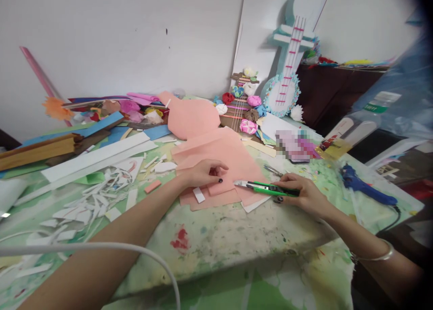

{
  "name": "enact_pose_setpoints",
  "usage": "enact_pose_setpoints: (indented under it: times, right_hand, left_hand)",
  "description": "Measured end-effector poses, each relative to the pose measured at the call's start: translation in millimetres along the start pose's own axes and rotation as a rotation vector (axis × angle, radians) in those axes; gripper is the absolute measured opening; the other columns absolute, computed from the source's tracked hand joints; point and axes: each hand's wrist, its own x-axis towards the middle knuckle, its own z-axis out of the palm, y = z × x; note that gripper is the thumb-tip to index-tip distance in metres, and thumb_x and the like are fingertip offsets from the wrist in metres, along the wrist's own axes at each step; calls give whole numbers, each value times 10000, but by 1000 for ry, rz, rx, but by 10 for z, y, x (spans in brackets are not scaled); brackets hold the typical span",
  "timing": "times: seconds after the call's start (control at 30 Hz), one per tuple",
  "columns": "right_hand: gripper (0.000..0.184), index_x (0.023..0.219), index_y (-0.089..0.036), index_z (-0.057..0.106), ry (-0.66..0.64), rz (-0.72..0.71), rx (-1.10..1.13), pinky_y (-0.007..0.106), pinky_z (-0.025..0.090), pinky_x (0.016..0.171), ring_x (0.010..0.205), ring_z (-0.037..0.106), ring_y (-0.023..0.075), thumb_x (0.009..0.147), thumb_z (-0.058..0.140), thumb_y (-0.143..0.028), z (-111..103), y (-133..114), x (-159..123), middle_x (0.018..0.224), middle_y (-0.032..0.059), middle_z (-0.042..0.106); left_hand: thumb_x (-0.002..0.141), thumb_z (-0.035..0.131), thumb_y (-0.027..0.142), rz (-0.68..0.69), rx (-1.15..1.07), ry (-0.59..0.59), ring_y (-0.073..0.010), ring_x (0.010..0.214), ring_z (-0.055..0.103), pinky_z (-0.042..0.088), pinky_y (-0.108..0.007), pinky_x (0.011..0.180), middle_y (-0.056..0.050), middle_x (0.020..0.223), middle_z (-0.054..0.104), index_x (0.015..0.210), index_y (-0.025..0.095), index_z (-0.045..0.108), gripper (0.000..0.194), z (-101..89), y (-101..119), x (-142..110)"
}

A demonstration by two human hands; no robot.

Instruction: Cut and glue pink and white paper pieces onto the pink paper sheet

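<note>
My right hand (299, 190) is wrapped round a green and black utility knife (265, 188). The knife's blade points left, over the peach paper sheets (233, 159) spread in front of me. Above those sheets hovers or rests my left hand (204, 172), its fingers loosely curled, with a gap between thumb and forefinger and nothing visible in them. Just below it lies a small white piece (199, 194). A peach rounded shape with a narrow neck (192, 116) lies behind the sheets. Scissors (273, 170) are beside my right hand, partly hidden.
White scraps (94, 202) and long white strips (101, 157) cover the left side. A blue glue gun (367, 184) lies at the right, near a plastic bottle (361, 125). Decorated craft instruments (291, 62) lean at the back. A white cable (135, 249) crosses the foreground.
</note>
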Motion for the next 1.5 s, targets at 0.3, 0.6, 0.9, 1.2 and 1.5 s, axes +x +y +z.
enact_pose_setpoints:
  times: [0.3, 0.6, 0.9, 1.2, 1.5]
  right_hand:
    - [369, 1107, -254, 717, -86, -51, -40, 312, 441, 751, 874, 576, 226, 747, 674, -323, -57, -4, 215, 928, 57, 626]
    - [358, 1073, -275, 731, -120, -138, -56, 320, 426, 760, 842, 559, 210, 720, 712, -334, -24, 28, 423, 899, 41, 614]
    - [327, 1065, -242, 733, -155, -204, -41, 276, 427, 724, 821, 582, 191, 745, 671, -264, 18, -65, 559, 909, 51, 640]
    - [365, 1105, -232, 716, -144, -211, -31, 237, 423, 647, 726, 571, 148, 747, 645, -236, 9, -46, 510, 860, 33, 605]
    - [335, 1087, -237, 727, -157, -245, -62, 254, 420, 652, 711, 573, 152, 769, 620, -229, -68, -17, 525, 848, 35, 610]
  left_hand:
    - [709, 602, 161, 31, 5, 30, -129, 735, 570, 485, -239, 672, -37, 836, 626, 1011, 129, 665, 310, 26, -71, 24]
    - [712, 598, 154, 48, 21, 17, -121, 723, 568, 478, -227, 659, -41, 850, 638, 1008, 128, 671, 306, 27, -45, 12]
    - [724, 557, 121, 83, 99, 54, -112, 692, 556, 455, -216, 633, -33, 837, 651, 991, 146, 681, 295, 67, -64, 16]
    - [752, 558, 124, 107, 142, 43, -115, 702, 552, 438, -219, 625, -39, 868, 658, 1024, 159, 685, 302, 64, -47, 4]
    - [755, 543, 87, 119, 140, 42, -119, 708, 559, 450, -229, 636, -37, 866, 646, 1023, 150, 663, 300, 66, -36, 7]
